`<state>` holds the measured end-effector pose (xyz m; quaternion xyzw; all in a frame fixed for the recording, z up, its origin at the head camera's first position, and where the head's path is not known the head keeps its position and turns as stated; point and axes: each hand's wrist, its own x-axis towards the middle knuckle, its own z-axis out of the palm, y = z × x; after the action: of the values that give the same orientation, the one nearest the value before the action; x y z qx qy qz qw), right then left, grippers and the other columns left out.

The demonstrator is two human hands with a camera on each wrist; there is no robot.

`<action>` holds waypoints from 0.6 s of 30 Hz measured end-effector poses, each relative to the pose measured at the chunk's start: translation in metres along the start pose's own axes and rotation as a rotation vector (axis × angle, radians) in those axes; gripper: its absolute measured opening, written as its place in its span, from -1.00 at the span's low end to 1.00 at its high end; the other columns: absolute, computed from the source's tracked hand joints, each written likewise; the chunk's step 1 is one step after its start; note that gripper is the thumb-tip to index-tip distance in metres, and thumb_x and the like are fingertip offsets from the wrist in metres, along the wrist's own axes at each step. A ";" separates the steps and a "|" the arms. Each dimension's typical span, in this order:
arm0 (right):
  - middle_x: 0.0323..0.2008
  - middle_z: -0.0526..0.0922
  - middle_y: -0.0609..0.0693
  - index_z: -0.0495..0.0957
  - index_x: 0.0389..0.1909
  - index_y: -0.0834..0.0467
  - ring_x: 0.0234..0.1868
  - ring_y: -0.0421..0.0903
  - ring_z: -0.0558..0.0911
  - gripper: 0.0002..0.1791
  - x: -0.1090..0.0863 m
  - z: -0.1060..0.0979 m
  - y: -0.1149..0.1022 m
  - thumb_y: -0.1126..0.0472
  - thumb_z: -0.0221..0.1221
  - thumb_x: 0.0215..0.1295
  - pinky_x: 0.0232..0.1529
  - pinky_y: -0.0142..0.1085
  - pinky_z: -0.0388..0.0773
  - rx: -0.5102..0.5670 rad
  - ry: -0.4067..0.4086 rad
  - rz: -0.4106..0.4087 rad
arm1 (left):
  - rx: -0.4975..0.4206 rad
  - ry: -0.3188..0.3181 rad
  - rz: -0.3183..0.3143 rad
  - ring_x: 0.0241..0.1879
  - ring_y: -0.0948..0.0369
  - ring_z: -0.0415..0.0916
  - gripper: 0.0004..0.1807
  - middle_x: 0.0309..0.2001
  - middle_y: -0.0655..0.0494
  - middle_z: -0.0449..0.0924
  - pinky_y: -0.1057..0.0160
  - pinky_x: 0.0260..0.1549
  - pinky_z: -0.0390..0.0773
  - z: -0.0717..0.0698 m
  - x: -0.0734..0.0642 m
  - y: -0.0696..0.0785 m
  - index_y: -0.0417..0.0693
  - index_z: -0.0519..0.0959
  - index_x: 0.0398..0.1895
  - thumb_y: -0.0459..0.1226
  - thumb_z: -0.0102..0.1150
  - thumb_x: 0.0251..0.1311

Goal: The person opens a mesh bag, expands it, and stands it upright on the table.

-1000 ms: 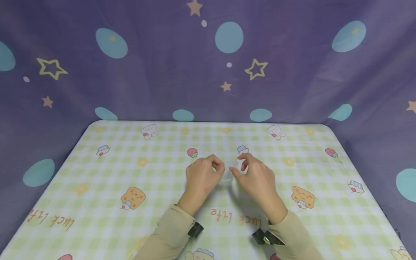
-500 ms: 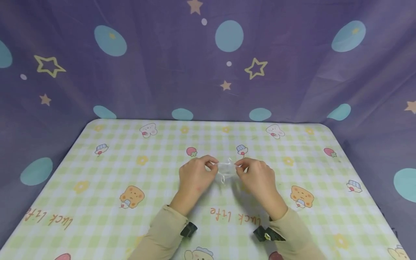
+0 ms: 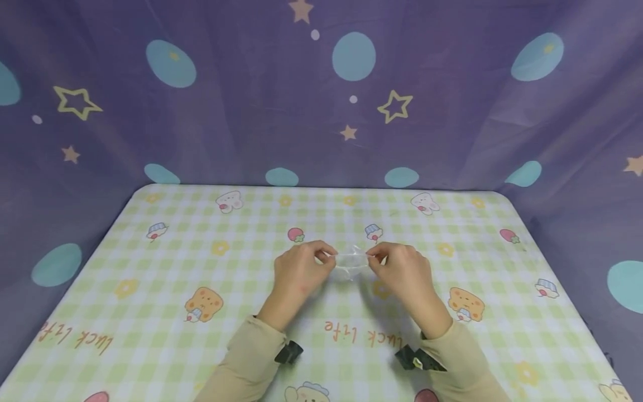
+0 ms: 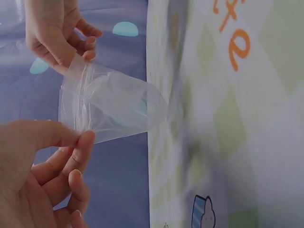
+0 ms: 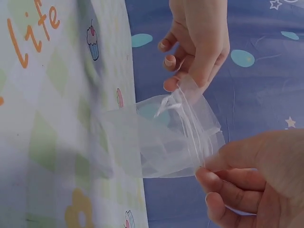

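A small clear zip-lock bag (image 3: pixel 351 261) is stretched between both hands just above the table. My left hand (image 3: pixel 304 269) pinches one end of its zip strip between thumb and forefinger. At the opposite end my right hand (image 3: pixel 402 272) pinches the strip in the same way. In the left wrist view the bag (image 4: pixel 118 102) hangs below its zip, see-through, with nothing visible inside. The right wrist view shows the ribbed seal of the bag (image 5: pixel 164 137) running from hand to hand. Whether the seal is parted is hard to tell.
The table (image 3: pixel 150 357) wears a green-and-white checked cloth printed with cartoon figures. Behind it and at both sides hangs a purple curtain (image 3: pixel 251 100) with stars and blue spots. Dark straps (image 3: pixel 421 358) sit at the sleeve cuffs.
My hands have moved apart, the left one farther left and the right slightly right. The bag, bunched and mostly hidden between them a second ago, is now pulled out flat.
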<state>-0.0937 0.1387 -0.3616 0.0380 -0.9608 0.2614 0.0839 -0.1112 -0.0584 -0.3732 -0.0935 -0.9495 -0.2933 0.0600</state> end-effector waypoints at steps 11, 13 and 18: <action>-0.54 0.67 -0.15 0.77 -0.30 0.05 -0.62 -0.27 0.49 -0.87 0.003 0.009 -0.004 0.09 0.37 0.23 -0.60 -0.27 0.44 -0.019 0.068 -0.103 | -0.018 -0.065 -0.029 -0.60 0.36 0.44 -0.84 -0.43 0.45 0.66 0.20 -0.50 0.43 0.003 0.008 0.001 0.33 0.76 -0.32 0.06 0.26 0.20; -0.54 0.67 -0.14 0.77 -0.30 0.05 -0.62 -0.27 0.48 -0.87 0.004 0.010 -0.002 0.09 0.37 0.23 -0.60 -0.27 0.44 -0.018 0.074 -0.110 | -0.011 -0.064 -0.027 -0.58 0.35 0.45 -0.84 -0.44 0.46 0.64 0.18 -0.47 0.43 0.003 0.009 0.002 0.34 0.76 -0.32 0.07 0.27 0.19; -0.50 0.70 -0.12 0.77 -0.30 0.05 -0.60 -0.26 0.52 -0.86 0.003 0.011 0.001 0.07 0.38 0.23 -0.59 -0.27 0.45 -0.012 0.103 -0.116 | -0.029 -0.080 -0.010 -0.51 0.36 0.49 -0.84 -0.35 0.42 0.66 0.21 -0.47 0.47 0.005 0.009 0.003 0.31 0.76 -0.31 0.05 0.26 0.21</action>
<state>-0.0985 0.1342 -0.3707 0.0794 -0.9529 0.2521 0.1484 -0.1199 -0.0521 -0.3738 -0.1013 -0.9472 -0.3035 0.0193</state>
